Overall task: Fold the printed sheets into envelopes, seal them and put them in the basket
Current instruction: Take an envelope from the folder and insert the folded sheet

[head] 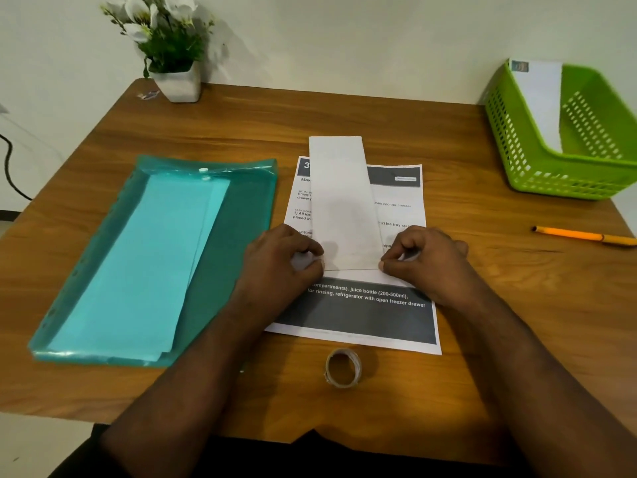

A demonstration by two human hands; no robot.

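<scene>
A long white envelope (343, 201) lies lengthwise on top of a printed sheet (362, 312) in the middle of the wooden table. My left hand (286, 260) pinches the envelope's near left corner, and my right hand (420, 260) pinches its near right corner. A crease line runs across the envelope between my fingertips. The green plastic basket (527, 167) stands at the far right with one white envelope (541, 101) leaning inside it.
A teal plastic folder (241, 215) holding several sheets lies to the left. A tape roll (343, 369) stands near the front edge. An orange pen (582, 235) lies at the right, and a potted plant (172, 60) sits at the back left.
</scene>
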